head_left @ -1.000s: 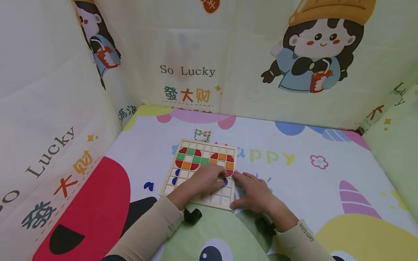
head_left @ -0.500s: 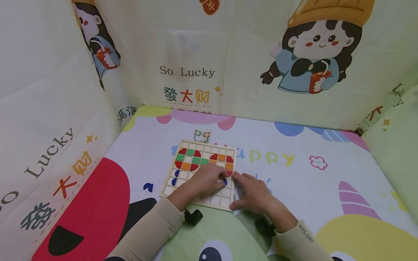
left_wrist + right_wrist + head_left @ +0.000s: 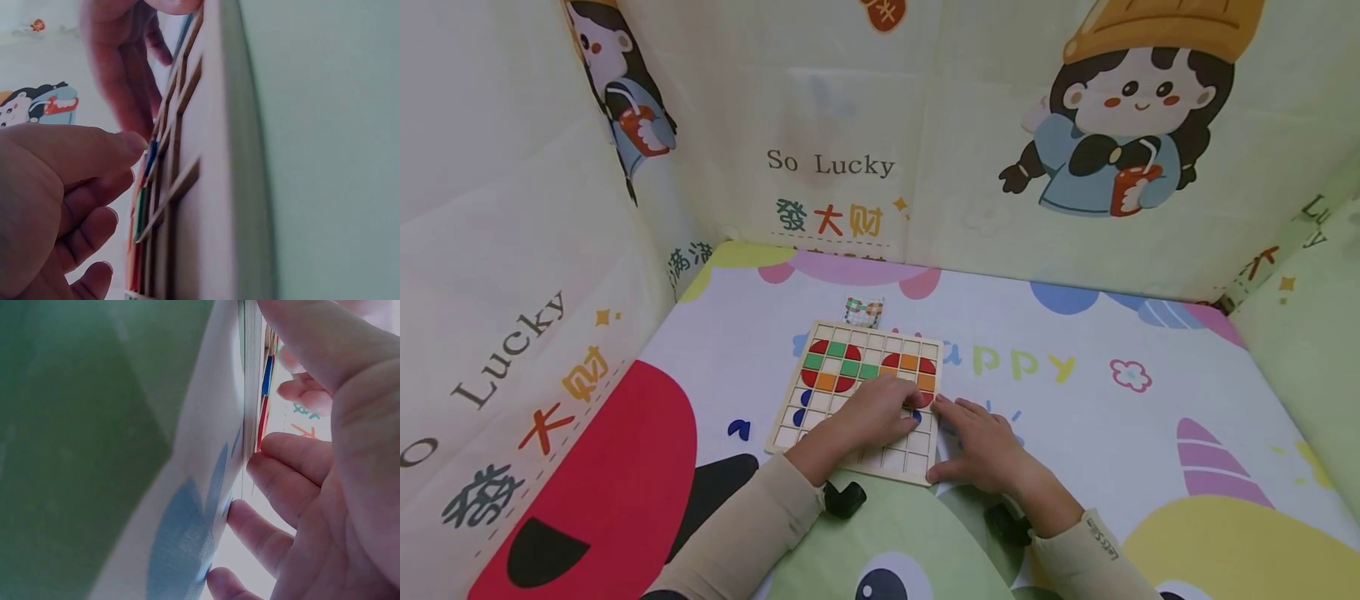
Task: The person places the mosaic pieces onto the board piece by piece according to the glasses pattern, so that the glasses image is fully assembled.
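Observation:
A square wooden grid board [image 3: 895, 458] lies flat, with red, green and orange tiles filling part of its upper rows. My left hand [image 3: 874, 410] reaches over the board, its thumb and forefinger pinching a small blue half-round piece [image 3: 917, 417] near the right edge. In the left wrist view, the thumb tip meets that blue piece [image 3: 151, 157] at the grid. Along the board's right side rests my right hand [image 3: 988, 442], fingers extended and thumb at the near corner. Two more blue pieces [image 3: 802, 407] sit at the left of the grid.
Loose blue pieces [image 3: 740, 429] lie on the printed cloth left of the board. A small pattern card [image 3: 863, 312] is just beyond the board's far edge. Printed cloth walls [image 3: 835, 108] stand at the back and both sides.
Both hands keep almost the same place on the board. The head view shifts very slightly.

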A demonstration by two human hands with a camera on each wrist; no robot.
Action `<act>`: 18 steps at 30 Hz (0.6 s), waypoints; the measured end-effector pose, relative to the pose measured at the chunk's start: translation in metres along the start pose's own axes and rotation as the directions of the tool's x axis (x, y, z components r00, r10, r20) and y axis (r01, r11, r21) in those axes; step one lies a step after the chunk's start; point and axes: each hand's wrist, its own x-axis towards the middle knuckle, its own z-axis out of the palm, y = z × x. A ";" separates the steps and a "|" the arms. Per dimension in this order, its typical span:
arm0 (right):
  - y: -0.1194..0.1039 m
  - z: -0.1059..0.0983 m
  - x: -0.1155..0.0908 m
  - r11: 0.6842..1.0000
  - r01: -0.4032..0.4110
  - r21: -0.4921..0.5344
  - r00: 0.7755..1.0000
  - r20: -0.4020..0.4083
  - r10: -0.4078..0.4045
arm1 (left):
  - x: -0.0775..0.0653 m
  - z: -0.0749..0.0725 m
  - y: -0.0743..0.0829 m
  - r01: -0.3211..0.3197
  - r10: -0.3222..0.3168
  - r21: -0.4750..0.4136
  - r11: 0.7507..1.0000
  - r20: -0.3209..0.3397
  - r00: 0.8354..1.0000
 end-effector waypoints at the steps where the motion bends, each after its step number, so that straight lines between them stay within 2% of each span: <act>1: 0.000 0.000 0.000 1.000 0.000 -0.002 1.000 0.001 0.000 | -0.001 -0.001 -0.001 0.008 -0.008 -0.008 1.000 0.000 1.000; 7: 0.000 0.000 0.001 1.000 0.010 -0.015 1.000 0.006 -0.010 | -0.012 -0.021 -0.010 0.051 -0.054 -0.077 0.996 -0.038 0.998; 14: 0.000 0.000 0.000 1.000 0.006 -0.015 1.000 0.011 -0.006 | -0.032 -0.048 -0.035 0.042 -0.062 -0.141 0.989 -0.137 0.989; 18: 0.001 0.001 0.001 1.000 0.015 -0.012 1.000 0.008 -0.015 | -0.046 -0.060 -0.052 0.075 -0.104 -0.167 0.983 -0.174 0.979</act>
